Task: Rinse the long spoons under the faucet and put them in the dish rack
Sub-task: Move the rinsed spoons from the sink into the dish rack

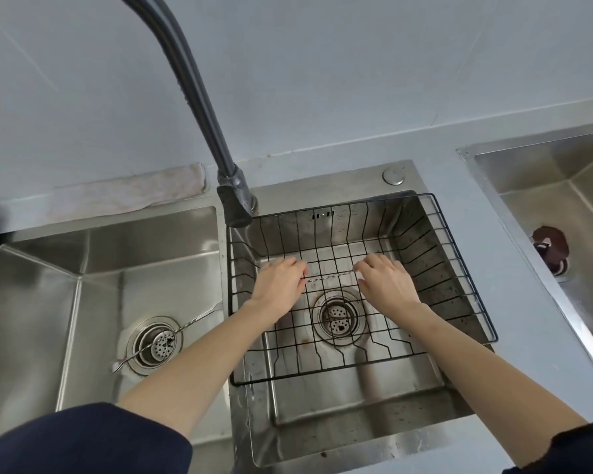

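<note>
A long thin spoon with a twisted metal handle lies level between my two hands, over the black wire dish rack in the middle sink basin. My left hand pinches its left end and my right hand pinches its right end. Both ends are hidden by my fingers. A second long twisted spoon lies slanted across the drain of the left basin. The dark grey faucet hangs over the rack's back left corner, and water seems to run from it.
A folded pale cloth lies behind the left basin. A third steel basin at the right has a dark brown object on its drain. A round metal button sits behind the middle basin. Dark sleeves cover both upper arms.
</note>
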`<state>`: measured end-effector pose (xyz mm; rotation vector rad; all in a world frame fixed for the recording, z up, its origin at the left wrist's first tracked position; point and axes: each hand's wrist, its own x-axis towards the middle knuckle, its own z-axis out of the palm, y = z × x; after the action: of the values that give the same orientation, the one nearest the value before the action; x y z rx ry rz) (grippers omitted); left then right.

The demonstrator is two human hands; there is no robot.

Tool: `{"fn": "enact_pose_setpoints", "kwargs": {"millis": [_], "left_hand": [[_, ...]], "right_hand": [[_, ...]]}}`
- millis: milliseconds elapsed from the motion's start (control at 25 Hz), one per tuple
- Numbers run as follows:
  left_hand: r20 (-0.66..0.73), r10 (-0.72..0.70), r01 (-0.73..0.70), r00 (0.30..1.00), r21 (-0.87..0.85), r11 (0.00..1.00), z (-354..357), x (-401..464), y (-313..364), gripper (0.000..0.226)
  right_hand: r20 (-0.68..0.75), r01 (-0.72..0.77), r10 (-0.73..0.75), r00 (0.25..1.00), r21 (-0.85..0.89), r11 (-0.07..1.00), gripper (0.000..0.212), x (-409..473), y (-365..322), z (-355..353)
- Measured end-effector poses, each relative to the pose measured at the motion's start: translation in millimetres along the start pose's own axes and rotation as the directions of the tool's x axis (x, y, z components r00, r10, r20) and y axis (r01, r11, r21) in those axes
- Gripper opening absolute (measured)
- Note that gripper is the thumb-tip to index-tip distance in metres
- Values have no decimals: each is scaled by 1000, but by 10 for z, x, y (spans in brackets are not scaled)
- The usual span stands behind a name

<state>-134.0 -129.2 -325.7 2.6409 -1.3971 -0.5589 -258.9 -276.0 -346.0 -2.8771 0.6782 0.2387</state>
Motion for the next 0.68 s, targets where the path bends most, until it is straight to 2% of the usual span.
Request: {"fn": "enact_pose_setpoints", "kwargs": {"millis": [120, 320, 680], "left_hand": [[-32, -10, 11, 999, 20, 1000, -159, -142, -26, 29], [-97, -55, 55, 994, 0, 998, -382, -523, -229, 32], [-131, -216, 220, 968, 18, 975, -618, -1349, -1020, 38]], "right_hand": [[23, 6, -6, 1000, -13, 1000, 32, -86, -135, -148], [-20, 45, -45, 999, -19, 999, 33, -227, -524, -390], [-77, 205, -203, 976, 19, 979, 35, -302, -1609, -543]]}}
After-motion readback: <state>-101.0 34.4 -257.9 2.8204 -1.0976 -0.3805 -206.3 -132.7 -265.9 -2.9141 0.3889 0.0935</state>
